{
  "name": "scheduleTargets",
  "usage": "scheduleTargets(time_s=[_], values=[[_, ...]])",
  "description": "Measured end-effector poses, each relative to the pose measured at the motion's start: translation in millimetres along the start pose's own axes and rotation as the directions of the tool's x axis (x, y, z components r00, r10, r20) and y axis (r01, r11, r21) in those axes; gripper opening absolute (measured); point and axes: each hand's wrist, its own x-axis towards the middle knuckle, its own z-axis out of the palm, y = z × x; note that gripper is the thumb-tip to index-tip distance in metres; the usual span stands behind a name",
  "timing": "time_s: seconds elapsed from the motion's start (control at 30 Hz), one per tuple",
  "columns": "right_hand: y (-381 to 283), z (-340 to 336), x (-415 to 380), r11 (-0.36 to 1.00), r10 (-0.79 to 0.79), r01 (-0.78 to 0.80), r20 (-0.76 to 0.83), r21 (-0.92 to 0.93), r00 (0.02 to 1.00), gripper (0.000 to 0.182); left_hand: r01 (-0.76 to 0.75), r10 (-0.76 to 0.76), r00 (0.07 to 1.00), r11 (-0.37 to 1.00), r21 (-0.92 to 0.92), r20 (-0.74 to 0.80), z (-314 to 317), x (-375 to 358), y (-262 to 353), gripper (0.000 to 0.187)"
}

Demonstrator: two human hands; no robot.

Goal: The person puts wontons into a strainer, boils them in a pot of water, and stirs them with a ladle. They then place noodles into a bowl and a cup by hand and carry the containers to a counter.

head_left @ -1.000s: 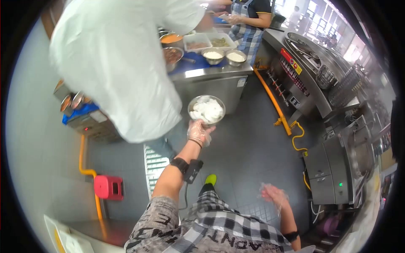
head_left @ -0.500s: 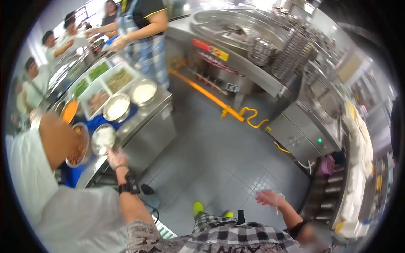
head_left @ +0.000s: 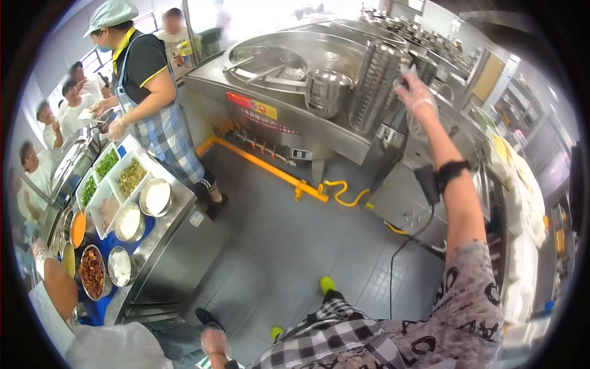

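My right hand [head_left: 419,101], in a clear plastic glove, reaches far forward with fingers stretched. It is right beside the upper part of a tall stack of metal bowls [head_left: 370,86] on the steel counter. A shorter stack of metal bowls [head_left: 327,93] stands left of it. My left hand [head_left: 215,342], gloved too, hangs low near my body above the floor; its fingers are blurred. Both wrists carry black bands.
A round steel cooker [head_left: 270,61] with ladles lies behind the bowls. Left is a steel table [head_left: 178,246] with bowls of white food [head_left: 129,222] and trays of chopped greens [head_left: 107,163]. An aproned person [head_left: 150,92] stands there; another person's arm is lower left. A yellow pipe [head_left: 264,164] runs along the floor.
My view has turned right. My right hand has risen from low in front to the tall bowl stack. My left hand has drawn back from the bowl of white food to my side.
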Motion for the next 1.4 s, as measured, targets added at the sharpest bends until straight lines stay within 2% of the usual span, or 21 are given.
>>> scheduleTargets(time_s=[0.03,0.1,0.2,0.23,0.33,0.4,0.47,0.5,0.53,0.57,0.63,0.73,0.8,0.87,0.93,1.03,1.17,1.23,1.27,1.33,1.4], values=[[18.6,7.9,33.7,0.992,-0.078,0.072,-0.049,-0.104,0.996,0.056,0.027,0.003,0.97,0.992,-0.121,0.241,-8.1,-24.3,20.8,0.027],[58.6,34.2,96.6,0.978,-0.178,0.167,-0.082,-0.123,0.981,0.052,-0.059,0.147,0.914,0.97,-0.235,0.378,35.7,-61.4,61.6,0.037],[102.7,73.3,158.2,0.968,-0.208,0.207,0.006,-0.139,0.978,0.055,0.163,0.089,0.824,0.908,-0.386,0.559,-33.9,-114.0,128.8,0.032],[83.0,50.5,165.1,0.983,-0.061,0.1,0.244,-0.154,0.968,0.051,0.092,0.194,0.812,0.889,-0.449,0.551,-48.4,-123.5,142.7,0.033],[122.7,61.5,203.1,0.973,-0.226,0.212,0.185,0.095,0.956,0.04,0.217,0.141,0.832,0.807,-0.548,0.537,-56.6,-129.6,184.9,0.036],[126.8,48.0,208.5,0.953,-0.127,0.057,0.222,0.297,0.967,0.037,0.198,0.152,0.851,0.793,-0.576,0.502,-32.9,-119.2,203.9,0.037],[137.3,38.6,225.7,0.959,-0.015,-0.065,0.28,0.275,0.96,0.037,0.173,0.163,0.871,0.781,-0.6,0.463,-17.2,-111.3,215.4,0.038],[146.4,44.4,229.8,0.93,0.002,-0.053,0.139,0.364,0.99,0.037,0.407,0.085,0.902,0.154,-0.9,0.423,-14.2,-109.7,222.0,0.039],[145.5,47.7,233.5,0.894,0.036,-0.031,-0.002,0.447,0.999,0.037,0.351,-0.012,0.902,-0.561,-0.75,0.432,-15.0,-109.5,222.9,0.04],[131.6,36.8,231.3,0.889,0.014,-0.013,0.001,0.458,1.0,0.037,0.346,-0.024,0.898,-0.578,-0.739,0.439,-39.2,-109.4,221.8,0.04],[98.1,5.8,215.3,0.902,-0.109,0.143,-0.108,0.408,0.988,0.039,0.229,0.011,0.669,-0.954,-0.192,0.743,-100.2,-102.3,211.3,0.042],[42.5,-21.6,172.9,0.818,-0.36,0.356,-0.082,0.452,0.93,0.024,0.155,-0.224,0.713,-0.874,-0.461,0.664,-179.7,-104.0,197.7,0.051],[-25.8,-28.2,99.4,0.51,-0.562,0.552,-0.23,0.66,0.794,0.012,0.031,-0.271,0.786,-0.881,-0.473,0.556,-203.2,-111.0,190.6,0.053],[-98.3,-39.2,22.0,0.324,-0.759,0.703,-0.27,0.634,0.593,0.01,-0.08,-0.317,0.825,-0.885,-0.458,0.469,-220.5,-130.5,186.2,0.052],[-156.1,-26.5,-57.4,0.046,-0.883,0.605,-0.251,0.795,0.396,0.016,-0.142,-0.343,0.846,-0.883,-0.448,0.408,-245.4,-166.3,174.4,0.052],[-239.0,-40.6,-211.3,-0.088,-0.983,0.242,-0.124,0.966,0.137,0.022,-0.283,-0.401,0.841,-0.898,-0.337,0.364,-246.3,-247.4,173.6,0.058],[-307.7,-117.3,-404.4,-0.415,-0.847,0.006,-0.384,0.91,-0.369,0.019,-0.575,-0.554,0.712,-0.813,-0.094,0.432,-237.5,-401.4,191.3,0.062],[-337.2,-164.2,-483.0,-0.612,-0.635,-0.097,-0.561,0.785,-0.531,0.018,-0.793,-0.651,0.517,-0.608,0.026,0.556,-231.7,-470.5,203.9,0.06],[-343.9,-186.7,-519.6,-0.661,-0.53,-0.175,-0.619,0.729,-0.579,0.019,-0.819,-0.651,0.473,-0.573,0.023,0.594,-212.9,-497.0,221.6,0.06],[-361.1,-235.4,-586.5,-0.698,-0.38,-0.276,-0.669,0.66,-0.639,0.02,-0.896,-0.702,0.255,-0.43,-0.11,0.665,-155.2,-543.2,257.7,0.071],[-379.4,-289.6,-643.3,-0.669,-0.208,-0.418,-0.694,0.615,-0.689,0.019,-0.948,-0.599,0.188,-0.319,-0.017,0.778,-135.5,-598.6,284.1,0.068]])
